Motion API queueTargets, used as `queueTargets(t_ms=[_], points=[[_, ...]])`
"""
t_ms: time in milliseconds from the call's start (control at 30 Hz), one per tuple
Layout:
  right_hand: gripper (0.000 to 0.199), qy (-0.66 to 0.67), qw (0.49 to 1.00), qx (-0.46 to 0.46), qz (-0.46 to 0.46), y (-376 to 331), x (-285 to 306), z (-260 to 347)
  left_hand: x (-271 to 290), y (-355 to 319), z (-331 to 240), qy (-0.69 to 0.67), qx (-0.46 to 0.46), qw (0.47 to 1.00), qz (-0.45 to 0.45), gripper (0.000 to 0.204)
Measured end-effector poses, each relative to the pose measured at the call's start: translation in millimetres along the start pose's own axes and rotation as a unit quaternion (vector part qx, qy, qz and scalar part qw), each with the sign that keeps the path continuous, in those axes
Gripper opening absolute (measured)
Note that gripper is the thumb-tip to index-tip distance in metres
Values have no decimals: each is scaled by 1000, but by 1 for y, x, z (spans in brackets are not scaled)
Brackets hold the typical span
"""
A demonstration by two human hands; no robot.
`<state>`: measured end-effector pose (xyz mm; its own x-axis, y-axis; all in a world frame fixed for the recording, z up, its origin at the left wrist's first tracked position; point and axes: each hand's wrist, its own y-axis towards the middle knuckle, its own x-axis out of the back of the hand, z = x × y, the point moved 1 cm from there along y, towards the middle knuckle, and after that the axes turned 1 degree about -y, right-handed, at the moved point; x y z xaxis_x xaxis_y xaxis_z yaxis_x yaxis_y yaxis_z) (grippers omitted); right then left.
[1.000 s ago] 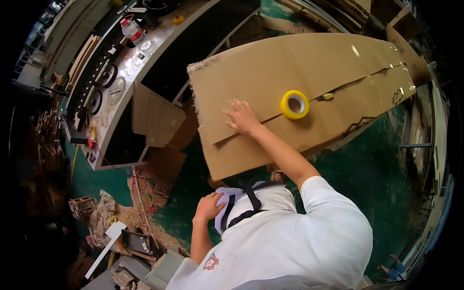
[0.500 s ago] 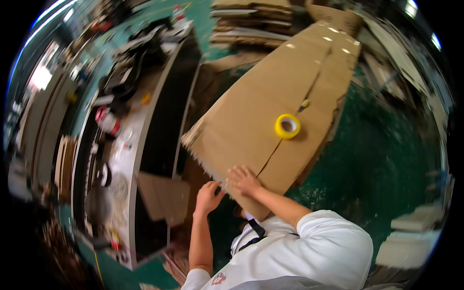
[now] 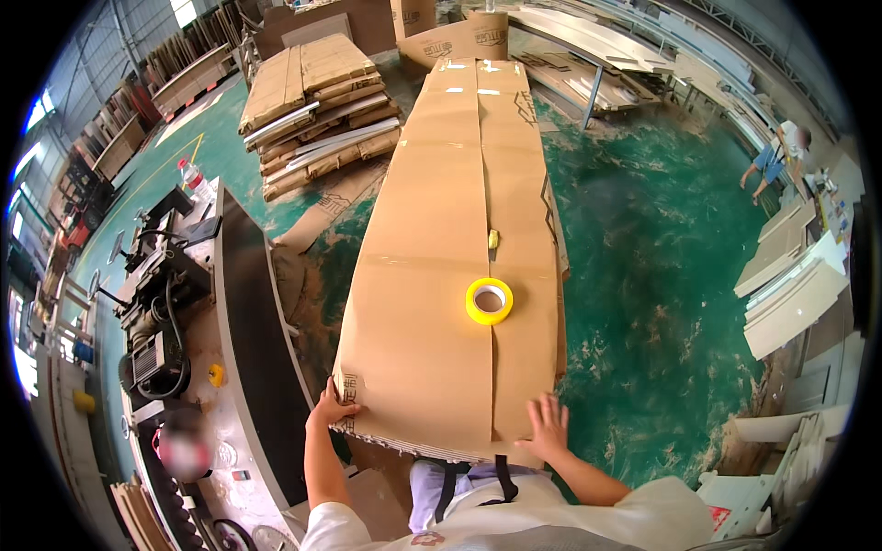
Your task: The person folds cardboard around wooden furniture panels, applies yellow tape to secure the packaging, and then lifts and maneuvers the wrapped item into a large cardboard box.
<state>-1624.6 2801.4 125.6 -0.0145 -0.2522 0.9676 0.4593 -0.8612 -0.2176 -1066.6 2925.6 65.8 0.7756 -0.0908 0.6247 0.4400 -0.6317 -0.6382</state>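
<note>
A long cardboard-wrapped package [image 3: 423,275] stretches away from me, with a seam running along its top. At its near left corner, my left hand [image 3: 329,407] grips the edge, thumb on top and fingers down the side. My right hand [image 3: 548,428] lies open by the near right corner, fingers spread on the cardboard. Right over the seam lies a roll of yellow tape [image 3: 474,303]. Just beyond it is a small yellow thing [image 3: 494,240] with a dark narrow end, too small to name surely. Short pieces of pale tape [image 3: 489,92] dot the far end.
A workbench [image 3: 248,367] with a black machine [image 3: 158,349] stands close on my left. Stacked cardboard packages [image 3: 317,110] are at the far left. Boards lie on a rack [image 3: 597,78] at the back right. Another person [image 3: 785,151] is far right, near pale panels [image 3: 799,298].
My view has swung round, so the package now points straight ahead. My hands, close together at one corner before, are now apart at the two near corners.
</note>
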Motion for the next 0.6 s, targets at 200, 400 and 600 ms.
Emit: queueTargets(t_ms=[200,400,600], points=[[69,391,860,-327,-23,-16,-123,-12,-13,-16,-28,35,-25,984,-172,141],[54,330,891,-312,-1,-27,-99,-23,27,23,17,-278,-73,950,124,138],[62,154,924,-341,75,-13,-95,-14,21,7,-31,145,-142,975,-92,141]])
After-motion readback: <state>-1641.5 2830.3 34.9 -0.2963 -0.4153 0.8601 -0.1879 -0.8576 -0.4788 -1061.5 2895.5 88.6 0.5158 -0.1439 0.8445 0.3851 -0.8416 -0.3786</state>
